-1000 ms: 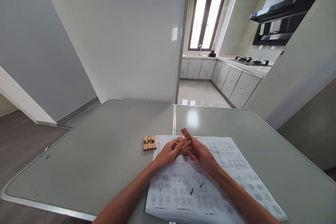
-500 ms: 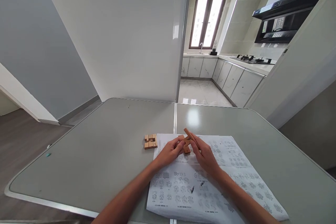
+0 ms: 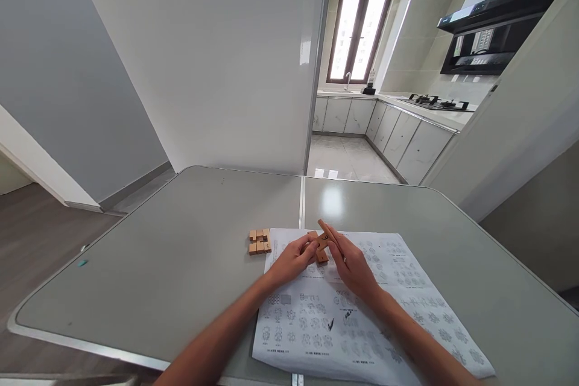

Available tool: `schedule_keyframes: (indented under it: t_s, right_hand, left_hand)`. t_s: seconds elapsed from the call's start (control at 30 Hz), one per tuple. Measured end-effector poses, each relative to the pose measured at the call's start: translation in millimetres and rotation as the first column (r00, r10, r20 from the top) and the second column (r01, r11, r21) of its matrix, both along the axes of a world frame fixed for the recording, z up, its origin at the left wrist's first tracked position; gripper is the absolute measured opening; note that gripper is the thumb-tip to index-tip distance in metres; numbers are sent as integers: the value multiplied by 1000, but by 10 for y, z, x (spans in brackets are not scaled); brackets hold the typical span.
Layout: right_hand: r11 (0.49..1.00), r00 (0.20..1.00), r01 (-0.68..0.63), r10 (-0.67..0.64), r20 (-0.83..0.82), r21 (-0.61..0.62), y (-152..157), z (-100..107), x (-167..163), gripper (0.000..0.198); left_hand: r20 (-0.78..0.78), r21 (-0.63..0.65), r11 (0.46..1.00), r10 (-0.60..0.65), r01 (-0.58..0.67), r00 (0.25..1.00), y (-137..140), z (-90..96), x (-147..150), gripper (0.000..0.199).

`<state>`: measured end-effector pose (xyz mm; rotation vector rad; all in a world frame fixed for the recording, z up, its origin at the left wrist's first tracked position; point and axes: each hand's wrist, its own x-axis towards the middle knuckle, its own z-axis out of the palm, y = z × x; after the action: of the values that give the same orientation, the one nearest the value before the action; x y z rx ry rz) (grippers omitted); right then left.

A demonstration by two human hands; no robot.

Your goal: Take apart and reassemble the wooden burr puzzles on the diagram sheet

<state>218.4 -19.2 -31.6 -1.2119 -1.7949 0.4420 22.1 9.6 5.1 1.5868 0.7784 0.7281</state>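
Observation:
Between my hands, above the printed sheet (image 3: pixel 312 329), are several notched wooden puzzle pieces (image 3: pixel 322 241) crossing one another. My left hand (image 3: pixel 296 256) is closed, thumb and fingers pinching the left side of these pieces. My right hand (image 3: pixel 351 258) grips a long wooden piece (image 3: pixel 326 229), tilted with its far end up and to the left. Dark marks show on the middle piece. Fingers hide part of where the pieces meet. Left of the sheet, more wooden puzzle pieces (image 3: pixel 259 248) lie side by side on the table.
The sheet carries rows of small line drawings and lies over the seam of the grey table (image 3: pixel 158 265). A small green bit (image 3: pixel 82 263) is near the table's left edge. Beyond are a white wall panel (image 3: pixel 235 72) and a kitchen with a gas stove (image 3: pixel 436 102).
The hands and the wooden pieces stay almost in place, with only a very slight shift. The view has tilted a little. The pieces on the table have not moved.

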Motion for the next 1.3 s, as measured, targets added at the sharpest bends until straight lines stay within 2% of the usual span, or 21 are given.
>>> schedule_keyframes:
  t_s: [0.17, 0.37, 0.5, 0.6, 0.83, 1.03, 1.2, 1.3]
  right_hand:
    - [998, 996, -52, 48, 75, 44, -9, -29, -14, 50]
    - [994, 990, -108, 105, 95, 26, -15, -84, -69, 53]
    - [998, 994, -61, 61, 92, -8, -6, -105, -48, 50]
    - [999, 996, -23, 25, 91, -26, -2, -123, -41, 49]
    - [995, 997, 78, -79, 10, 54, 33, -110, -30, 49]
    - [994, 996, 87, -88, 20, 70, 26, -112, -56, 49]
    - [998, 997, -34, 30, 67, 51, -45, -97, -145, 53]
    - [997, 996, -63, 60, 68, 39, -60, -86, -163, 54]
  left_hand:
    - [-48, 59, 998, 19, -17, 999, 12, -29, 3, 45]
    - [-32, 33, 999, -1, 2, 999, 11, -35, 5, 43]
    - [-23, -10, 1000, 14, -15, 1000, 14, -65, 0, 38]
    - [44, -63, 998, 0, 3, 999, 30, -85, 0, 38]
    - [160, -198, 977, -42, 74, 986, 57, -41, -4, 55]
    - [114, -128, 989, -66, 81, 991, 36, -1, -14, 57]
    - [89, -72, 996, -37, 44, 995, 32, -31, -9, 47]
    - [74, -46, 999, -22, 25, 997, 40, -66, 1, 46]
